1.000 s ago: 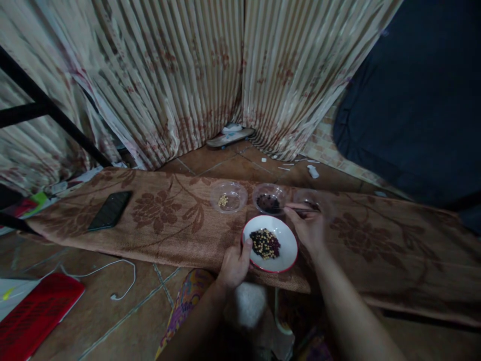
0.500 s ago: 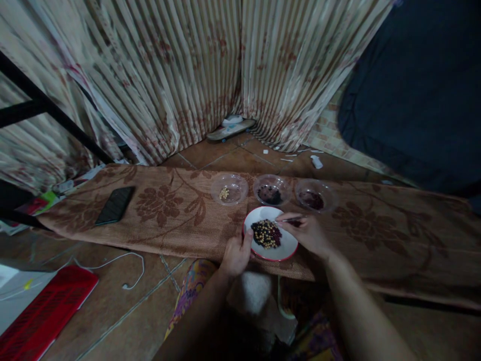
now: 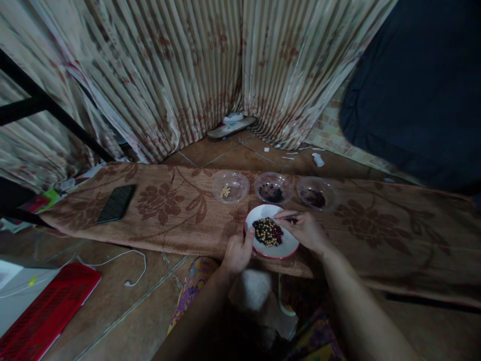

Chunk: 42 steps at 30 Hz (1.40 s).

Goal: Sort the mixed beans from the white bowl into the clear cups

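Note:
My left hand (image 3: 239,250) grips the left rim of a white plate (image 3: 289,244) with a red edge, thumb on top. On the plate lies a mixed heap of yellow, black and dark red beans (image 3: 267,231). Closed around a pair of tweezers (image 3: 288,216), my right hand (image 3: 306,231) is over the plate's right side, the tips by the beans. Behind the plate stand three clear plastic bowls: the left bowl (image 3: 238,192) has yellow beans, the middle bowl (image 3: 273,181) black ones, the right bowl (image 3: 327,193) dark red ones. Whether the tweezers hold a bean is too small to tell.
A brown floral cloth (image 3: 165,235) covers the long low table. A dark phone (image 3: 116,203) lies on its left part. Beyond are a skateboard (image 3: 231,129) and striped curtains (image 3: 203,65). A red basket-like object (image 3: 52,306) and a white cable (image 3: 145,265) are at lower left.
My right hand has shifted very slightly with the tweezers, still over the plate's right side. My left hand keeps its hold on the rim. The whole view has moved a little.

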{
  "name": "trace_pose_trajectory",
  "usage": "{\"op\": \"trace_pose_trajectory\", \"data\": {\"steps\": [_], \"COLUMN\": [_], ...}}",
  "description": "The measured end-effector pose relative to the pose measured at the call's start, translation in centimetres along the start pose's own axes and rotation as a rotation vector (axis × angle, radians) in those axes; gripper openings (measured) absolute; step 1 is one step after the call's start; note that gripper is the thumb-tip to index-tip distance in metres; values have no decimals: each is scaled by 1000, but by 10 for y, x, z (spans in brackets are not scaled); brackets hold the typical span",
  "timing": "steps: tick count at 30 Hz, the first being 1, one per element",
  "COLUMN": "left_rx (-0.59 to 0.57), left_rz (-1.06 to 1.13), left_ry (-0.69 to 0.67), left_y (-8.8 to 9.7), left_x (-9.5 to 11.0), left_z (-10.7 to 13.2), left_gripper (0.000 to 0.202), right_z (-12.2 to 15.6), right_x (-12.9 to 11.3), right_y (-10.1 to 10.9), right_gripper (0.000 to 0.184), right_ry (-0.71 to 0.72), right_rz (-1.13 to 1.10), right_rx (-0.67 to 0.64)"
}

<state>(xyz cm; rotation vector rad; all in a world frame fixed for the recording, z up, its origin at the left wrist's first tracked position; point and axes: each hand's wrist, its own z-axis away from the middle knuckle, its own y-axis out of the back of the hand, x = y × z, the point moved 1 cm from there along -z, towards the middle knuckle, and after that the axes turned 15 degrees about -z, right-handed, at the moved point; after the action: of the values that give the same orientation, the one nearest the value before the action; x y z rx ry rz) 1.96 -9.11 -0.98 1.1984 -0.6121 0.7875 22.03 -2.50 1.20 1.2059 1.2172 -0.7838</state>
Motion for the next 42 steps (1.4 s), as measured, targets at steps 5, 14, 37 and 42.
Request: {"op": "trace_pose_trajectory", "data": {"steps": [5,14,37,42], "left_rx": [14,10,34,37], "left_rz": [6,-18,-23,-12], "left_ry": [-19,-38,-42,-56], "left_y": [0,-1,0,-2], "left_x": [0,-2,-1,-3], "left_z": [0,-1,1,1], "left_gripper": [59,59,53,53], "right_z": [-1,-1,1,2], "right_x": [1,2,0,4], "right_y": [-2,-2,-4,-2], "right_gripper": [22,23,26,27], "right_ry": [-39,-13,-25,-26], "right_rz": [35,-2,29,-29], "right_rx": [2,-7,-49,-8]}}
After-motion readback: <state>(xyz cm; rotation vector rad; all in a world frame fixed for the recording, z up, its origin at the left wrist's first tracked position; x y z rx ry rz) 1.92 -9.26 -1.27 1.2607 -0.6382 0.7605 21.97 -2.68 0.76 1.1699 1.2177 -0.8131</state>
